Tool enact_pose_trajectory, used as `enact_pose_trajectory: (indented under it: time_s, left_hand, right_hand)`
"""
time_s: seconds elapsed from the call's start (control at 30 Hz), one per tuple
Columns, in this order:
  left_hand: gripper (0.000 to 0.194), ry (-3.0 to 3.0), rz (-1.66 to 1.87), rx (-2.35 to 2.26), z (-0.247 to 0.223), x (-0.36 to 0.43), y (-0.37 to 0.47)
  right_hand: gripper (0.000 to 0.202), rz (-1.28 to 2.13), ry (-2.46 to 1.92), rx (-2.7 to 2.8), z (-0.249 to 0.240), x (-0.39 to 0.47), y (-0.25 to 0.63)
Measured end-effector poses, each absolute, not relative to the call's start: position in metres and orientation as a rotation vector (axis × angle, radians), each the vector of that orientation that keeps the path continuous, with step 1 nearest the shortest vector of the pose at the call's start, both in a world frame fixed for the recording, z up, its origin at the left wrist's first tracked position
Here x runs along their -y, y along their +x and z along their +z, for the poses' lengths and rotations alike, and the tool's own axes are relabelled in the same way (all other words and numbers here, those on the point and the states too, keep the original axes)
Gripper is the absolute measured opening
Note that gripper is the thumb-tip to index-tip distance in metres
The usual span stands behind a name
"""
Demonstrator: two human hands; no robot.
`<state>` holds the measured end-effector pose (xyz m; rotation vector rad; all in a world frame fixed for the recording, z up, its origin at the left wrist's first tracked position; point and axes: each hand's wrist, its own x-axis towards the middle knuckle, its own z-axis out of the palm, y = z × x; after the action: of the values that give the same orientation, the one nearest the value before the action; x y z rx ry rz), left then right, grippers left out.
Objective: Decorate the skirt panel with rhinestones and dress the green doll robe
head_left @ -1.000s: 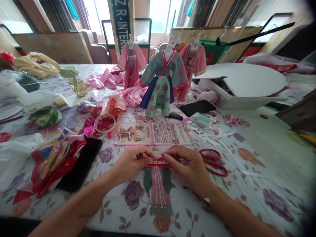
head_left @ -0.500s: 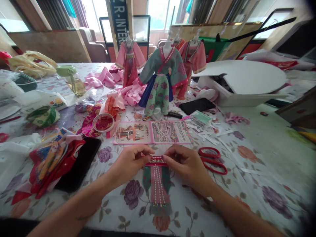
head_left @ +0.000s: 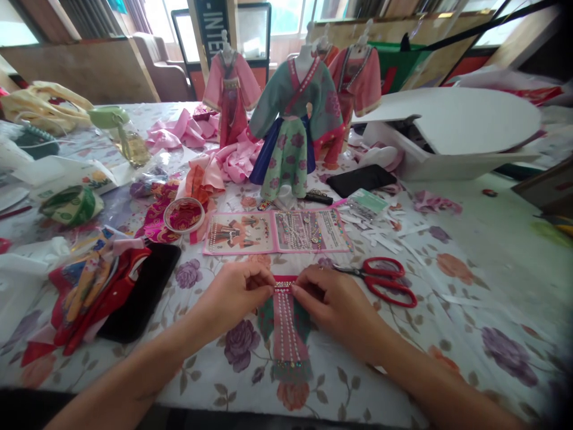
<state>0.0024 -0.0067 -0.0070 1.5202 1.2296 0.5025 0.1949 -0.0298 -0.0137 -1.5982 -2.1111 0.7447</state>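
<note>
- Left hand (head_left: 237,291), lower centre: pinches the left end of a red, stud-lined fabric band (head_left: 283,285).
- Pink-and-green fabric panel (head_left: 290,337), lower centre: hangs off the band, white bead rows down its middle, coloured gems near its hem.
- Right hand (head_left: 331,301), lower centre: pinches the band's right end.

Beaded fabric piece (head_left: 287,328), pink-and-green, red-topped, lying flat

Here are your forearms, both bare, tapering to bare wrists! On the left forearm (head_left: 134,370), a thin, faint mark (head_left: 148,395), too blurred to read. And over on your right hand (head_left: 338,304), a tiny glint (head_left: 321,268), possibly a ring, catches the light. Your left hand (head_left: 233,292)? Bare too!
</note>
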Motion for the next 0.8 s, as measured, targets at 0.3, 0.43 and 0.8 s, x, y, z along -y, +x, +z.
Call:
enact_pose_trajectory:
  time_s: [0.3,0.43,0.8]
  left_hand:
    - [0.011,1.638,0.472,-1.237,-0.0127,0.0073,0.0041]
    - [0.012,1.657,0.506,-1.213,-0.0128,0.0089,0.0060]
    - [0.011,1.683,0.513,-1.235,-0.0148,0.0083,0.0052]
  right_hand:
    - [0.018,0.720,-1.632,2.170,-0.0133,0.0279,0.1924]
    - [0.018,0.716,-1.630,2.180,-0.0128,0.0286,0.1926]
    - [0.018,0.863,-1.655,2.097,-0.0090,0.0251,0.1957]
